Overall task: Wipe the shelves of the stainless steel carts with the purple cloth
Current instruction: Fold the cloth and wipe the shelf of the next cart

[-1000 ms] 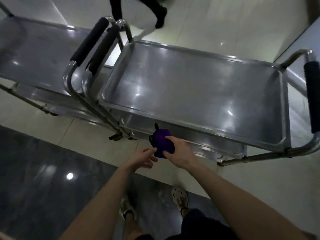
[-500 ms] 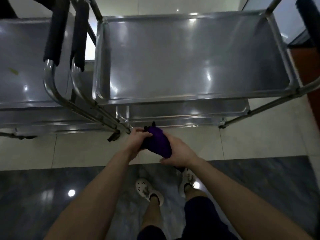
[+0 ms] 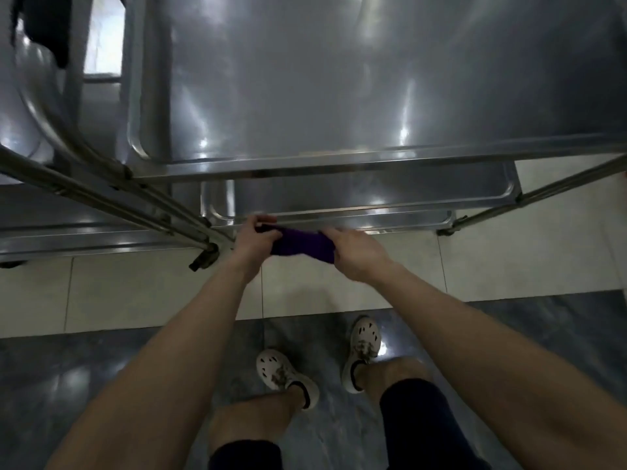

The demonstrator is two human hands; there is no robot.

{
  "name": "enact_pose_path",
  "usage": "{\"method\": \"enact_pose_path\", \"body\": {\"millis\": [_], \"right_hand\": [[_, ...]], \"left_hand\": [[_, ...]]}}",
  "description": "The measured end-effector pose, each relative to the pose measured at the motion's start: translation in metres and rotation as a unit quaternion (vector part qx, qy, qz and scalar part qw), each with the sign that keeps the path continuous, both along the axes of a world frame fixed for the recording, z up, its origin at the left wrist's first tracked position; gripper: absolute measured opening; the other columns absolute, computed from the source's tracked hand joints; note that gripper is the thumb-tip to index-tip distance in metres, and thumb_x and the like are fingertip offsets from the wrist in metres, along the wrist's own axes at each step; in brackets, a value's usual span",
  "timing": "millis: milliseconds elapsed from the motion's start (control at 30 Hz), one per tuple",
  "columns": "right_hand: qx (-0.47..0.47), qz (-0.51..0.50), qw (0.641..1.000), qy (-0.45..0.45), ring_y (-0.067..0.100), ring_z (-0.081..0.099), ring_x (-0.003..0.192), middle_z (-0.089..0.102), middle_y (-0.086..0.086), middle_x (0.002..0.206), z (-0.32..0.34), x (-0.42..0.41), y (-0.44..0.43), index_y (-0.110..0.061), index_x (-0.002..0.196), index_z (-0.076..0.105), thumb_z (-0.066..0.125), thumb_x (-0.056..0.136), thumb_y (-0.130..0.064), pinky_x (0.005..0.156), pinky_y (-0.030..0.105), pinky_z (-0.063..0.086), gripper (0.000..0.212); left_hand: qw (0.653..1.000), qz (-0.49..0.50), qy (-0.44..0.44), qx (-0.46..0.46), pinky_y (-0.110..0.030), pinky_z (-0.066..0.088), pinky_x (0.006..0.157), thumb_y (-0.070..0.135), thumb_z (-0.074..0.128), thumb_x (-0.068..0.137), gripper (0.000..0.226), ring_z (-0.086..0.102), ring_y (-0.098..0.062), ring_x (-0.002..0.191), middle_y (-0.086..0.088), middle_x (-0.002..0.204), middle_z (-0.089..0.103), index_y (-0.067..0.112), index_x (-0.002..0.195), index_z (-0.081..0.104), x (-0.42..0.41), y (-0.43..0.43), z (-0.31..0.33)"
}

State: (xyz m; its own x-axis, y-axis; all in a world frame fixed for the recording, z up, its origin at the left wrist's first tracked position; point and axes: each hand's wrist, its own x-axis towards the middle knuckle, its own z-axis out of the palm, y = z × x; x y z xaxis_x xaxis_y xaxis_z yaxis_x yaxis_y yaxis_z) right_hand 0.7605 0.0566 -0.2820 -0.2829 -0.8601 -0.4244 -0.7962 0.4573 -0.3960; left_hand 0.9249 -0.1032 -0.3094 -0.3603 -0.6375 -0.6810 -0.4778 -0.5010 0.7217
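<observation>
Purple cloth (image 3: 300, 247) is held bunched in the air just in front of the lower shelf (image 3: 373, 195), left hand (image 3: 252, 240) with fingers curled round one end, right hand (image 3: 356, 252) pinching the other; recommend spreading it into a flat pad before pressing it onto the top shelf (image 3: 339, 79).

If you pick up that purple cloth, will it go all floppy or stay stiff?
Probably floppy: the purple cloth is bunched up between the left hand and the right hand, and a corner droops by the right hand. It seems light too, since both hands appear to hold it up with just a pinch.
</observation>
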Motion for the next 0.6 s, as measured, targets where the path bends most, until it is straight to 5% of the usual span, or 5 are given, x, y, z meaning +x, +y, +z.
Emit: {"method": "enact_pose_path", "body": {"millis": [100,200,333,467,600], "right_hand": [[-0.093,-0.017,0.994,0.053,0.040,0.066,0.119,0.068,0.012,0.140,-0.013,-0.018,-0.030,-0.023,0.158,0.053,0.063,0.097,-0.010,0.094,0.045,0.051,0.063],[-0.171,0.003,0.978,0.124,0.036,0.049,0.149,0.055,0.013,0.160,-0.046,-0.023,-0.049,-0.018,0.162,0.049,0.062,0.097,-0.010,0.123,0.052,0.037,0.067],[-0.054,0.028,0.993,0.106,0.027,0.030,0.161,0.040,0.006,0.171,-0.133,-0.007,-0.055,-0.025,0.164,0.045,0.055,0.109,-0.046,0.131,0.054,0.019,0.060],[-0.255,-0.083,0.953,0.142,0.034,0.060,0.130,0.069,0.010,0.134,-0.183,0.010,-0.088,-0.015,0.129,0.076,0.062,0.106,-0.049,0.121,0.056,0.034,0.043],[-0.180,-0.086,0.964,0.178,0.035,0.013,0.166,0.026,0.013,0.177,-0.205,0.019,-0.136,-0.035,0.168,0.035,0.027,0.107,-0.076,0.131,0.067,0.000,0.075]], "left_hand": [[0.996,0.007,0.035,-0.081,-0.023,0.060,0.069,0.006,0.067,0.104,0.023,0.072,-0.019,0.103,-0.008,0.124,0.072,0.021,0.121,0.071,-0.021,-0.034,-0.016],[0.985,-0.025,0.039,-0.169,-0.020,0.060,0.079,0.015,0.068,0.104,0.026,0.068,-0.013,0.114,0.008,0.131,0.068,0.038,0.114,0.075,-0.023,-0.061,-0.044],[0.944,-0.115,-0.046,-0.305,-0.042,0.061,0.099,0.016,0.072,0.101,0.035,0.068,-0.023,0.119,-0.003,0.135,0.066,0.022,0.136,0.068,-0.004,-0.071,-0.116],[0.812,0.077,-0.040,-0.577,-0.029,0.047,0.076,0.032,0.080,0.094,0.028,0.057,-0.012,0.084,0.004,0.097,0.059,0.026,0.105,0.055,0.045,-0.071,-0.172],[0.777,0.232,0.028,-0.585,-0.041,0.051,0.073,0.041,0.082,0.089,0.042,0.054,-0.020,0.076,-0.004,0.092,0.055,0.019,0.105,0.050,0.054,-0.085,-0.205]]}}
